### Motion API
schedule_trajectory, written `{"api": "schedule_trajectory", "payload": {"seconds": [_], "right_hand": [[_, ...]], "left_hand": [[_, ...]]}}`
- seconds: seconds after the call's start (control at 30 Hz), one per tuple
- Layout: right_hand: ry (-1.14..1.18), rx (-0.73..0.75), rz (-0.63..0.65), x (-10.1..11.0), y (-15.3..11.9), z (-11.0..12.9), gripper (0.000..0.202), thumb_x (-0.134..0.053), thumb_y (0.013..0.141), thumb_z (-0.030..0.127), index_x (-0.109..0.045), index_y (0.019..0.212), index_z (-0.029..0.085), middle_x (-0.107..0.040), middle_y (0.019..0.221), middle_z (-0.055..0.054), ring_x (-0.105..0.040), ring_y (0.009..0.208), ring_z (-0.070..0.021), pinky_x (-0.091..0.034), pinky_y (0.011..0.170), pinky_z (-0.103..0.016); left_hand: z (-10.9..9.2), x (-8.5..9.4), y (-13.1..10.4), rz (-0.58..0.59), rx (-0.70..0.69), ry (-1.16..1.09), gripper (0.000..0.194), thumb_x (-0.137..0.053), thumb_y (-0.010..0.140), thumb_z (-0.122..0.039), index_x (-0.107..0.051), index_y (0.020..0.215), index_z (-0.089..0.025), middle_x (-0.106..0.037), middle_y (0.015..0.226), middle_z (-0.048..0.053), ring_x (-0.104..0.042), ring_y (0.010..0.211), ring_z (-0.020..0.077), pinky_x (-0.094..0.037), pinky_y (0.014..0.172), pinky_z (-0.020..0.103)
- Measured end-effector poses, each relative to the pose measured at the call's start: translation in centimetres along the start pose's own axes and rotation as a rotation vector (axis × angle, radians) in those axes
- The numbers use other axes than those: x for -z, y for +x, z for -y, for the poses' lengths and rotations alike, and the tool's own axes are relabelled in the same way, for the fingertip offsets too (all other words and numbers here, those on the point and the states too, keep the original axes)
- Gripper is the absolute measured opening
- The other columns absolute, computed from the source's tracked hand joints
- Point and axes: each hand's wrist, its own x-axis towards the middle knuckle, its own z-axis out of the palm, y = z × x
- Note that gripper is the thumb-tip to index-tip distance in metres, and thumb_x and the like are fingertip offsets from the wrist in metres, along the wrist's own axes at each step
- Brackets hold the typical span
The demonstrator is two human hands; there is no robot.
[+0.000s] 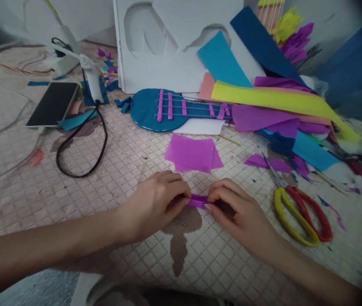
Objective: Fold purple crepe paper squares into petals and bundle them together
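Head view: I pinched a folded purple strip [196, 201] with my left hand [160, 202] and right hand [236, 206].
Purple sheets [192, 153]: lay overlapped just beyond.
Scissors [283, 184]: rested near my right.

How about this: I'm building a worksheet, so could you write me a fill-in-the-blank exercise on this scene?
1. The paper strip between the left hand and right hand is coloured ____.
2. The scissors have one red handle; the other is ____.
3. The scissors lie nearer the ____ hand.

Missing words: purple; yellow; right.
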Motion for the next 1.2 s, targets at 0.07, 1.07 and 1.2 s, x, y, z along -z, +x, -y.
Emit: {"api": "schedule_trajectory", "payload": {"seconds": [0.07, 1.07, 1.2], "right_hand": [[0.003, -0.007, 0.01, 0.1, 0.2, 0.0, 0.009, -0.05, 0.087, 0.012, -0.054, 0.083, 0.019, -0.052, 0.091, -0.003, -0.053, 0.084, -0.0142, -0.045, 0.07, -0.028], [-0.068, -0.049, -0.035, -0.4, 1.0, -0.9, 0.014, -0.053, 0.084, 0.009, -0.048, 0.077, 0.02, -0.049, 0.089, -0.001, -0.05, 0.071, -0.0099, -0.043, 0.059, -0.022], [-0.082, -0.078, -0.019, -0.3, 1.0, -1.0, 0.013, -0.054, 0.084, 0.01, -0.049, 0.084, 0.022, -0.048, 0.092, -0.002, -0.05, 0.07, -0.0107, -0.045, 0.059, -0.024]], "left_hand": [[0.0, 0.1, 0.2, 0.004, 0.022, 0.017, 0.012, -0.05, 0.09, -0.016, -0.062, 0.087, -0.017, -0.059, 0.085, 0.001, -0.052, 0.08, 0.0157, -0.042, 0.075, 0.031], [0.4, -0.1, 1.0, 0.006, 0.035, 0.244, 0.017, -0.052, 0.089, -0.02, -0.05, 0.073, -0.017, -0.054, 0.078, 0.001, -0.047, 0.075, 0.0183, -0.038, 0.064, 0.032], [0.4, 0.0, 1.1, 0.0, 0.048, 0.236, 0.014, -0.052, 0.088, -0.019, -0.051, 0.074, -0.016, -0.054, 0.078, 0.001, -0.047, 0.074, 0.0175, -0.038, 0.063, 0.031]]}}
